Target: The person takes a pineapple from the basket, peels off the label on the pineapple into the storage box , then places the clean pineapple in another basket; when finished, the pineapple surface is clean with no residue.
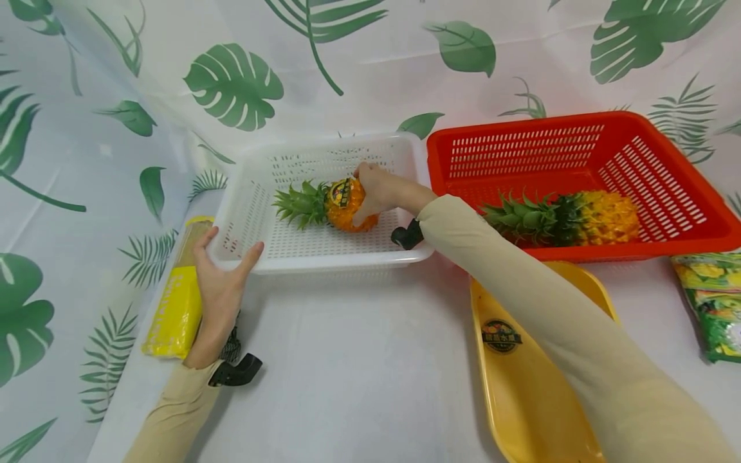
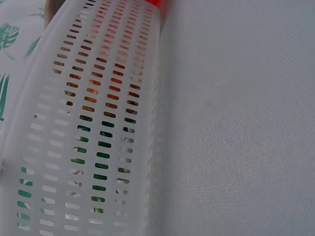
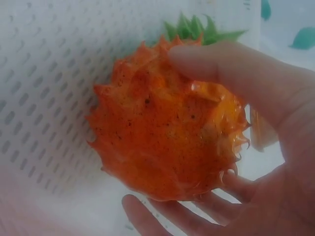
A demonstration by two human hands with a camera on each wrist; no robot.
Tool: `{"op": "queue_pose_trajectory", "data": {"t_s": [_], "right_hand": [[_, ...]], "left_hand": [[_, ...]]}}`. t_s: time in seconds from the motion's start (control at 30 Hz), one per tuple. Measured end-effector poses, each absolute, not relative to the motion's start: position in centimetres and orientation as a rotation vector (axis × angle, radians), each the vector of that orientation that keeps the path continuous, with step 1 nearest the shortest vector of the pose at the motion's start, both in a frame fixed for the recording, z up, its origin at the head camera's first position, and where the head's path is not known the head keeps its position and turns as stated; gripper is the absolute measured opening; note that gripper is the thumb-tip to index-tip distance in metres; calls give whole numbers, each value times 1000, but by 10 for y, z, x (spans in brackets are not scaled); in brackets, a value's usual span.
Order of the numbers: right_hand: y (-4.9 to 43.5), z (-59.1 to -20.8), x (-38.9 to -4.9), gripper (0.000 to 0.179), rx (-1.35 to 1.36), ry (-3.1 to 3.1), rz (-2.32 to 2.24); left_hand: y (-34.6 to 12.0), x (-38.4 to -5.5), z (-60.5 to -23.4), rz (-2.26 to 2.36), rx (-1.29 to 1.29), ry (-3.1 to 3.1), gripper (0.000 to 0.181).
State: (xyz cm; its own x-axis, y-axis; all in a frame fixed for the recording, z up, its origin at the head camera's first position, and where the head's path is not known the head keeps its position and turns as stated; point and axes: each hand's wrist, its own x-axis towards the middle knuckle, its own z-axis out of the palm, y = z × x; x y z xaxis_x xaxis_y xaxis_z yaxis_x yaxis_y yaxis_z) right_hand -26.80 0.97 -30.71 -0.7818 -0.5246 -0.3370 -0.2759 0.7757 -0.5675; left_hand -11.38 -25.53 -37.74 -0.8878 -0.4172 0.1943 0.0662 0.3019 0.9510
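In the head view, a small orange pineapple [image 1: 343, 204] with a green crown and a dark label lies in the white basket [image 1: 332, 260]. My right hand [image 1: 379, 193] grips its base end; in the right wrist view the thumb lies across one side of the spiky orange fruit [image 3: 162, 128] and the fingers wrap the other. My left hand [image 1: 220, 283] is at the basket's near left corner, thumb and fingers spread on either side of it. Through the slots of the basket wall [image 2: 59, 113], the left wrist view shows orange and green.
Right of the white basket stands a red basket [image 1: 642, 251] with another pineapple [image 1: 608, 218] in it. A yellow tray [image 1: 521, 386] lies under my right forearm. A yellow package [image 1: 173, 315] lies at left, and a green and yellow packet [image 1: 714, 302] at the right edge.
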Motion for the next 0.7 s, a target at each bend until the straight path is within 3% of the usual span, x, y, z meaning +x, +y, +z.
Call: {"op": "queue_pose_trajectory", "data": {"t_s": [0.27, 0.7], "right_hand": [[7, -311, -271, 97, -592, 2518, -604], [1, -313, -270, 85, -595, 2529, -648]], "left_hand": [[-256, -113, -376, -1630, 322, -2159, 81], [-258, -114, -378, -1595, 348, -2182, 81]]}}
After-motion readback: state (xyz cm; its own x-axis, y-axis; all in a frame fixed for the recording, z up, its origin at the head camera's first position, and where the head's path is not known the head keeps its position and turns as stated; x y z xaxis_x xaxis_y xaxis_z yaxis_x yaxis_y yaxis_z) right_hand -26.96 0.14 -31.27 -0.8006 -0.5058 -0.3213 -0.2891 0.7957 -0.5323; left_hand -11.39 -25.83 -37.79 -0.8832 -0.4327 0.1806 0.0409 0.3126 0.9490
